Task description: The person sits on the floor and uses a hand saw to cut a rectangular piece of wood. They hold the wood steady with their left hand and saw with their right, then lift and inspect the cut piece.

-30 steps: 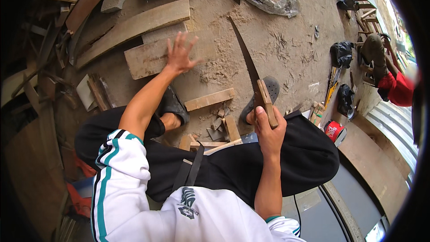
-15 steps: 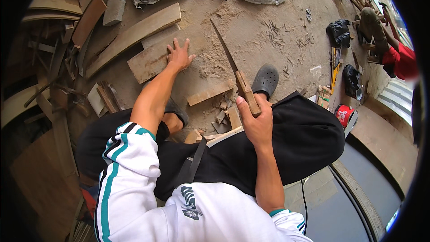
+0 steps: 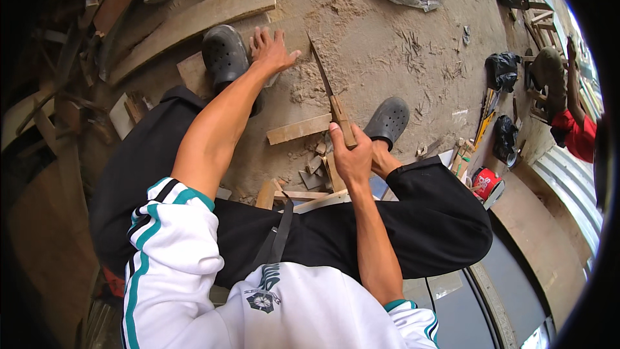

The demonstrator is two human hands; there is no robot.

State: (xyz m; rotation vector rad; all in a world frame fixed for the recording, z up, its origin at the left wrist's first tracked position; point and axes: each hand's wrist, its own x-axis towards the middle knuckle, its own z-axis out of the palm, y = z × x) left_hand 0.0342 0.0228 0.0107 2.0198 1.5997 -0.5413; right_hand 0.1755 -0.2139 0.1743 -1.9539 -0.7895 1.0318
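My right hand [image 3: 354,159] is wrapped round the wooden handle of a handsaw [image 3: 341,119]. Its narrow, tapering blade points away from me over the ground. Fingers spread, my left hand [image 3: 274,53] presses on a flat wooden board [image 3: 191,72] lying on the floor. My left foot, in a dark grey clog [image 3: 225,55], stands on the same board beside that hand. The saw's blade is to the right of the board, apart from it. Part of the board is hidden under my foot and forearm.
A longer plank [image 3: 200,26] lies beyond the board. Between my feet are a short wood strip [image 3: 298,129] and several offcuts. Scrap wood [image 3: 48,110] is heaped at left. A red can [image 3: 485,184] and black bags [image 3: 502,71] are at right, near another person in a red sleeve [image 3: 575,134].
My left foot has come up onto the board beside my left hand. The right hand has shifted slightly left and nearer with the handsaw. The whole view has shifted a little.
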